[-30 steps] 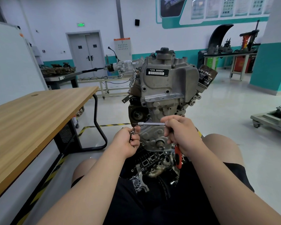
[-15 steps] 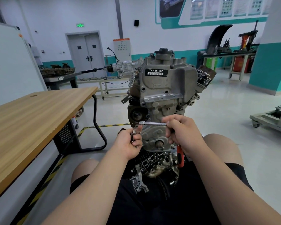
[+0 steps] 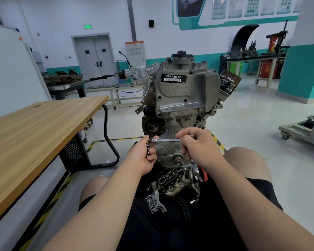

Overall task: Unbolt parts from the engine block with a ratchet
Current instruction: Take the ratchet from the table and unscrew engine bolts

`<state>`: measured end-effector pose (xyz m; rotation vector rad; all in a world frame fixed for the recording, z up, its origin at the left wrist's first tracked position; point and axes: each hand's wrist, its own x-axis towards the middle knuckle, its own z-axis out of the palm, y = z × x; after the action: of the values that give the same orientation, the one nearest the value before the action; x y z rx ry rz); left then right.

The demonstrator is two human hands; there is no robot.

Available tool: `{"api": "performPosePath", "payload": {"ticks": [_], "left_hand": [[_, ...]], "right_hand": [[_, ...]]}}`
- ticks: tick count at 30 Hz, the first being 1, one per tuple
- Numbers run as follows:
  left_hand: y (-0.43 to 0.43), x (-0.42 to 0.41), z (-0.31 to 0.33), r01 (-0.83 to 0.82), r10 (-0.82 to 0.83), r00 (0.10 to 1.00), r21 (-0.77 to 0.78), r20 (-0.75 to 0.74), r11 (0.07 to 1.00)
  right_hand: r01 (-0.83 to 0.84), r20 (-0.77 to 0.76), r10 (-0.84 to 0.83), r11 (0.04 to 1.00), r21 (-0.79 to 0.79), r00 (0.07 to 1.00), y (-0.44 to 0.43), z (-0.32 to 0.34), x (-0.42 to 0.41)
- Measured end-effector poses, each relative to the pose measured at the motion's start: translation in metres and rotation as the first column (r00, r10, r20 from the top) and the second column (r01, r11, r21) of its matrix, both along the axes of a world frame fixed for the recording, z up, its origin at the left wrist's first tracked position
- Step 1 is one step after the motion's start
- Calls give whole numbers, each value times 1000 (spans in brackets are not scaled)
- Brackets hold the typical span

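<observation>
Low on the front of the engine block (image 3: 185, 98), the left hand (image 3: 140, 156), curled round small metal bits (image 3: 148, 148) (too small to name), has risen to touch the tip of the ratchet (image 3: 166, 140), which the right hand (image 3: 201, 147) grips level across the casting, probably to seat it on the next bolt.

Head view under bright, even workshop light falling from above. Shadows are soft: the deepest lie under the wooden table (image 3: 43, 124) and low on the engine block (image 3: 181, 98). The pale floor (image 3: 252, 124) shows a broad, diffuse sheen, and a thin glint runs along the ratchet (image 3: 166, 140). Wide-angle distortion bows the white panel (image 3: 7, 69) at left and stretches the forearms (image 3: 101, 205) near the bottom corners. The engine label (image 3: 173, 78) reads sharply; the wall posters (image 3: 252, 6) are soft and washed out
</observation>
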<state>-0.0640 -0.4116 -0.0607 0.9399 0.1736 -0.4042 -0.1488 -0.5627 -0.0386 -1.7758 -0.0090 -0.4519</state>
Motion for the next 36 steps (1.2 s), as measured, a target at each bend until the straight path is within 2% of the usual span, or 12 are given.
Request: {"api": "performPosePath", "payload": {"ticks": [4, 6, 9, 11, 12, 16, 20, 23, 25, 29, 36], "left_hand": [[1, 4, -1, -72, 68, 997, 120, 35, 990], [1, 9, -3, -108, 105, 994, 171, 30, 979], [3, 15, -9, -98, 99, 995, 196, 5, 976], [6, 19, -13, -64, 65, 998, 215, 3, 975], [8, 22, -15, -50, 51, 999, 230, 1, 972], [8, 43, -18, -41, 30, 999, 375, 34, 926], [-5, 81, -25, -97, 58, 994, 543, 88, 834], [-22, 113, -34, -80, 41, 996, 548, 84, 833], [-35, 133, -39, -31, 12, 999, 509, 39, 860], [-57, 161, -48, 40, -25, 999, 459, -39, 888], [-67, 178, -67, 120, -100, 992, 350, -75, 929]], "right_hand": [[14, 62, -5, 989, -149, 998, 5, -1, 1], [14, 97, 14, 957, -291, 995, 9, -5, 2], [16, 120, 66, 814, -581, 991, 15, -13, 3], [15, 128, 103, 720, -693, 986, 17, -18, 6], [9, 127, 116, 700, -714, 985, 17, -20, 8], [-10, 112, 123, 714, -700, 986, 7, -23, 26], [98, 200, 95, 625, -775, 975, -4, -37, 52], [176, 256, 73, 548, -818, 964, -12, -57, 72], [171, 201, -2, 529, -831, 980, -17, -71, 87], [101, -2, -170, 597, -796, 986, -17, -93, 114], [156, -69, -252, 766, -623, 965, -3, -116, 118]]}}
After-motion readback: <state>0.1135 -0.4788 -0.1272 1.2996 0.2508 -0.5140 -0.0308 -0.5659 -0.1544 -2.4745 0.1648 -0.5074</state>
